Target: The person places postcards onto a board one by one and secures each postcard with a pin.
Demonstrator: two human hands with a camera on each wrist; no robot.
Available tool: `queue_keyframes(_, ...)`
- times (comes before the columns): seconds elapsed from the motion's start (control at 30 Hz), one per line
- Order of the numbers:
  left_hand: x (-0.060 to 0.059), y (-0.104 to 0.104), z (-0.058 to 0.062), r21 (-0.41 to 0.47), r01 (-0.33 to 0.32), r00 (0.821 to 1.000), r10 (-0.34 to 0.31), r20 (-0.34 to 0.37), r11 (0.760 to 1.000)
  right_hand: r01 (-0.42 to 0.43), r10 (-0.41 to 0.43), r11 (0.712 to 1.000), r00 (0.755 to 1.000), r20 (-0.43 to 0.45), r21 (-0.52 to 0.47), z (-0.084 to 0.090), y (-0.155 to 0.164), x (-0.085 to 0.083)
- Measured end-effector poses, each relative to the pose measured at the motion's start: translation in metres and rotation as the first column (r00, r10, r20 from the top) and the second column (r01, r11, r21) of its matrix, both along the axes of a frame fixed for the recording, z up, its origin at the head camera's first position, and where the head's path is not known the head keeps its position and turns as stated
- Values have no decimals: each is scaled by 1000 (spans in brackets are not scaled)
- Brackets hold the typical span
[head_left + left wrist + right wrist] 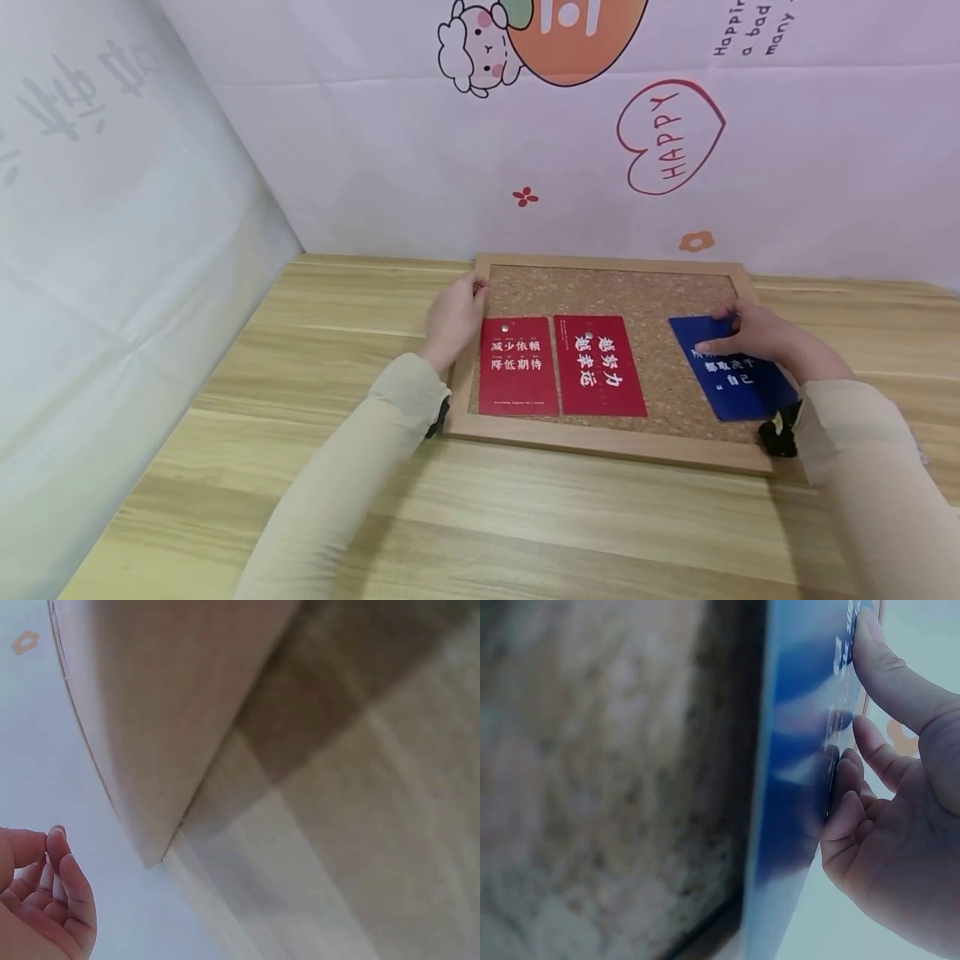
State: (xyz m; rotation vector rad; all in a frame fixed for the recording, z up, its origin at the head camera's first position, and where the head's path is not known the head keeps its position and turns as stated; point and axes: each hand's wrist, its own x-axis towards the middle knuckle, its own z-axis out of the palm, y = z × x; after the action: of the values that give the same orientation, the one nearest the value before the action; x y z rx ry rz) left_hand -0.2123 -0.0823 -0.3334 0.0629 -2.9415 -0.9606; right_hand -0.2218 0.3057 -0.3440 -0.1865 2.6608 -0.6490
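In the head view a blue card with white writing lies slanted on the right side of a framed cork board. My right hand touches this card, its thumb spread on the face and the other fingers at the upper part. The right wrist view shows the fingertips of that hand against the card's shiny face. At the board's left edge is my left hand. Thumb and forefinger tips of this hand meet in the left wrist view; I see nothing between them.
Two red cards, one at the left and one in the middle, lie side by side on the cork, each with a small round pin near its top. The board rests on a wooden table, against a printed white cloth.
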Motion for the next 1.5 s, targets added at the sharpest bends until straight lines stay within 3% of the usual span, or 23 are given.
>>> queue_keyframes(0.3,1,7,11,15,37,999,-38,10,999,-6,6,1000,1000,-9,-1,0,0,0)
queue_keyframes(0.53,4,22,15,83,101,995,-101,0,991,-7,7,1000,1000,-8,3,1,-1,1)
queue_keyframes(0.8,14,48,14,38,157,986,-159,49,987,-9,9,1000,1000,-9,4,1,-2,1)
queue_keyframes(1.0,18,65,14,-8,203,979,-203,17,979,-7,7,1000,1000,-8,-2,1,0,1)
queue_keyframes(1.5,23,91,14,-48,230,973,-230,-2,972,-8,8,1000,1000,-18,-8,-1,0,0)
